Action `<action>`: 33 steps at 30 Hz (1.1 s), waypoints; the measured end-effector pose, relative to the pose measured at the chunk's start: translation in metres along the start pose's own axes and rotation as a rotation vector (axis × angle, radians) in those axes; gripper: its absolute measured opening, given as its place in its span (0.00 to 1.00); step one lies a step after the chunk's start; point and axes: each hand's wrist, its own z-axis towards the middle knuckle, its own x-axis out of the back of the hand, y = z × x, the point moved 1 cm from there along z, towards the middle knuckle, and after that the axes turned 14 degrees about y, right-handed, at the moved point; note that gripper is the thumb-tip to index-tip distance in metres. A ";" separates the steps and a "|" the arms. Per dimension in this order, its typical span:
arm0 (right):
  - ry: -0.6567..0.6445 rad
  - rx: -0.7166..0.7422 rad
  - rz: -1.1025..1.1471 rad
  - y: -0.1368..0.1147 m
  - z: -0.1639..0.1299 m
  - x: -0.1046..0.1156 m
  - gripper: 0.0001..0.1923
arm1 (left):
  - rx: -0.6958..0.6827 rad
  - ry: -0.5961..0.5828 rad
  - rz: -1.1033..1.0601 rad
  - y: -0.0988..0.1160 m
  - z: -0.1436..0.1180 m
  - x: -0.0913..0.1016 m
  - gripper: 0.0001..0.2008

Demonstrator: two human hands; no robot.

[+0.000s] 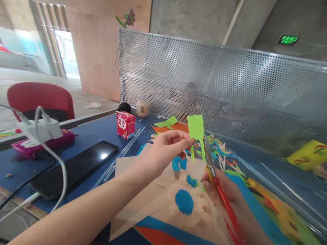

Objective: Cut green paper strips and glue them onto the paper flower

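Observation:
Pinched in my left hand (170, 146) is a piece of bright green paper (196, 126), with two narrow strips hanging from its lower edge. My right hand (227, 190) grips a pair of scissors (209, 158) with red and yellow handles. Their blades point upward along the right edge of the green paper; whether they touch it I cannot tell. Below both hands lies a beige paper flower (172, 204) with wavy edges and a blue round centre (184, 201). It rests on a beige sheet (135, 190), near small blue cut pieces (178, 163).
Paper scraps (219, 149) litter the table behind my right hand. A yellow glue gun (276, 207) and clear glue sticks (265, 182) lie at right. Leftward are a phone (79, 166), a red carton (125, 125) and a purple power strip (41, 144) with cables. A perforated metal screen (217, 78) borders the back.

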 end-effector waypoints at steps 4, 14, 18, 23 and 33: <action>0.027 -0.019 0.038 -0.005 -0.003 0.000 0.22 | -0.027 -0.016 0.054 -0.001 -0.001 -0.002 0.05; 0.011 -0.041 0.097 0.002 -0.003 0.001 0.19 | -0.056 -0.062 0.105 -0.002 -0.002 -0.003 0.05; 0.027 -0.014 0.088 0.007 -0.002 0.001 0.19 | -0.041 -0.063 0.088 -0.002 -0.003 -0.004 0.05; 0.001 -0.027 0.105 0.006 -0.003 0.002 0.19 | -0.032 -0.058 0.102 -0.001 -0.004 -0.005 0.05; -0.035 -0.046 0.087 0.002 -0.003 0.003 0.21 | -0.081 -0.007 0.126 0.000 -0.002 -0.003 0.05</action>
